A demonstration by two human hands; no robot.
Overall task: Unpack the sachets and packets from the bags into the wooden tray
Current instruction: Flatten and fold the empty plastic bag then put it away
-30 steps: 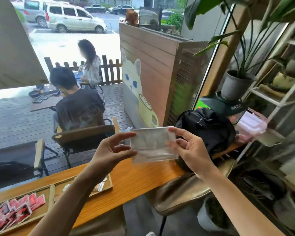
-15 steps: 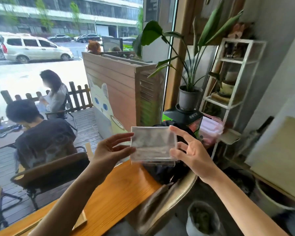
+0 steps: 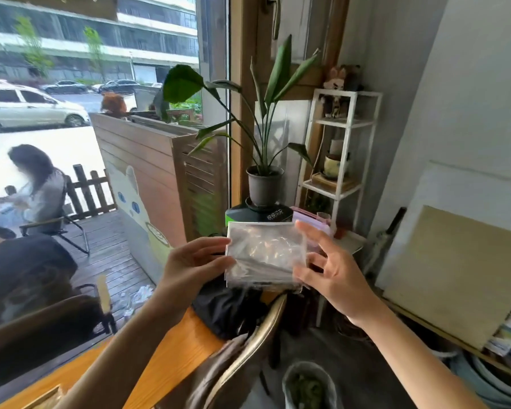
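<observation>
Clear crinkled plastic fills the middle of the view: a transparent bag (image 3: pixel 264 255) held up in the air between both hands, above the black pouch (image 3: pixel 227 308) that lies on the far end of the orange wooden bench (image 3: pixel 165 361). The left hand (image 3: pixel 189 267) pinches the bag's left edge between thumb and fingers; the right hand (image 3: pixel 331 270) has its fingers spread and nearly straight, the upper ones lying along the bag's right edge and the thumb at its lower corner, so it steadies more than grips. Whether sachets are inside the bag cannot be told, as the plastic is glossy and blurred. The wooden tray is not clearly in view; only a pale wooden corner (image 3: pixel 46 398) shows at the bottom left, and that may be it. Behind the bag stand a potted plant (image 3: pixel 264 184) and a white wire shelf (image 3: pixel 341 160), with a pink packet (image 3: pixel 310 218) just beyond the right fingers. The step in hand looks like opening or checking this bag before emptying it. Next the mouth of the bag would need parting, then the contents carried back leftward along the bench to the tray, which calls for a firmer right-hand grip
</observation>
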